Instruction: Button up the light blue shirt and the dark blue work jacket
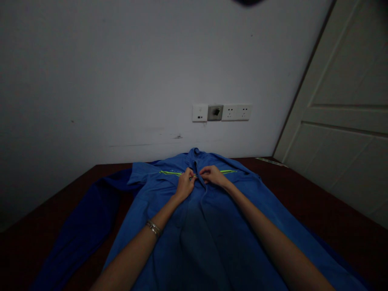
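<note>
A blue jacket [169, 226] lies spread out front side up, its collar towards the wall. Bright yellow-green piping crosses the chest on both sides, and a darker blue sleeve stretches out to the left. My left hand [186, 182] pinches the left edge of the front opening at chest height. Opposite it, my right hand [212, 175] has its fingertips closed on the other edge of the placket. The hands are a small gap apart, and the fastener between them is too small to make out. A bracelet [154, 227] circles my left wrist.
The jacket rests on a dark red-brown surface [318, 210] that meets a pale wall [121, 81]. Sockets and a switch plate [236, 112] sit low on the wall behind the collar. A white panelled door [342, 121] stands at the right.
</note>
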`<state>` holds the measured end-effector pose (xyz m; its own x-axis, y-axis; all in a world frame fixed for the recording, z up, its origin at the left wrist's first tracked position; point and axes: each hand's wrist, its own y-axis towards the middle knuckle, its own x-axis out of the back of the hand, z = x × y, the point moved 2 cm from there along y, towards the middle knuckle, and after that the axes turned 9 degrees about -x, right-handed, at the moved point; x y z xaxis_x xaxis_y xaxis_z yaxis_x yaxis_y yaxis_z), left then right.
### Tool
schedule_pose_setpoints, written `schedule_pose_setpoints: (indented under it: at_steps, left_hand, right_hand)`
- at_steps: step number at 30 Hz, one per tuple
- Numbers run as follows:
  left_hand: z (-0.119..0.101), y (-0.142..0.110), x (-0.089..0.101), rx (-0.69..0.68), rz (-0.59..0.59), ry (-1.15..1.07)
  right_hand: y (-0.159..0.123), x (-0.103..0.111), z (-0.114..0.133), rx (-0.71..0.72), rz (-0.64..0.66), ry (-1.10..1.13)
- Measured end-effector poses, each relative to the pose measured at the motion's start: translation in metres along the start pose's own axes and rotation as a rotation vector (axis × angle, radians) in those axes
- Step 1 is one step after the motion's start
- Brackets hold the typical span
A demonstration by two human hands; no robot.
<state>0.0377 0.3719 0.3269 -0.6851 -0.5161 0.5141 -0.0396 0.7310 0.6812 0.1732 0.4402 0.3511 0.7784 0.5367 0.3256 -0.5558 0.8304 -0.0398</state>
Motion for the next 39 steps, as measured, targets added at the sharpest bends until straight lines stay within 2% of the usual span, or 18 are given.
schedule_pose_setpoints:
  at_steps: [14,18,20,23,26,29,39]
  left_hand:
    - [-0.003,0.001,0.003,0.022,0.01,-0.08]
    - [-0.007,0.008,0.006,-0.048,0.08,-0.053]
    - [-0.009,0.013,0.01,-0.045,0.031,0.026]
    - [-0.009,0.018,0.014,0.062,-0.053,0.128]
    - [-0.007,0.021,0.011,0.202,0.049,0.098]
    - [-0.008,0.021,0.009,0.284,0.128,0.07]
    - [-0.004,0.02,0.008,0.304,0.156,0.022]
  right_hand:
    - [-0.001,0.003,0.003,0.413,-0.164,-0.525]
    - [-0.003,0.003,0.008,0.408,-0.186,-0.613]
    - [-0.005,0.002,0.01,0.38,-0.197,-0.645]
    - [-0.008,0.001,0.012,0.348,-0.213,-0.706]
    - [-0.012,-0.001,0.015,0.325,-0.232,-0.778]
    - [-0.015,-0.003,0.017,0.287,-0.242,-0.839]
    - [-0.013,-0.003,0.014,0.298,-0.201,-0.821]
